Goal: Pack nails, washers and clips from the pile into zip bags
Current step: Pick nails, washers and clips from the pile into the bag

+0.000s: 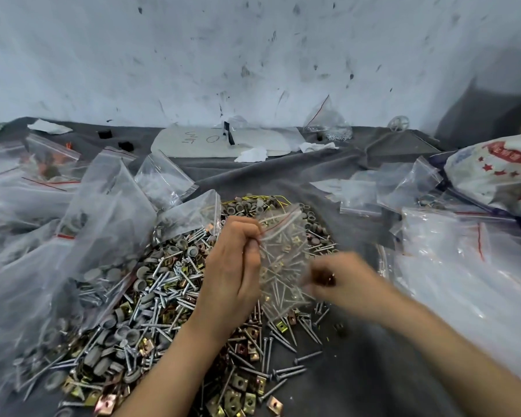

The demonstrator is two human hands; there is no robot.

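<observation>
A big pile (151, 299) of silver nails, grey washers and brass clips covers the grey cloth in front of me. My left hand (233, 266) pinches the red-striped mouth of a small clear zip bag (283, 266), which hangs above the pile and holds nails and clips. My right hand (340, 278) is blurred, just right of the bag's lower half, with fingers curled around something small and dark; what it is I cannot make out.
Filled and empty zip bags (82, 224) lie heaped on the left. More clear bags (451, 260) lie on the right, beside a printed sack (500, 173). A white board (211, 141) and a bag of small parts (328, 121) rest against the stained wall.
</observation>
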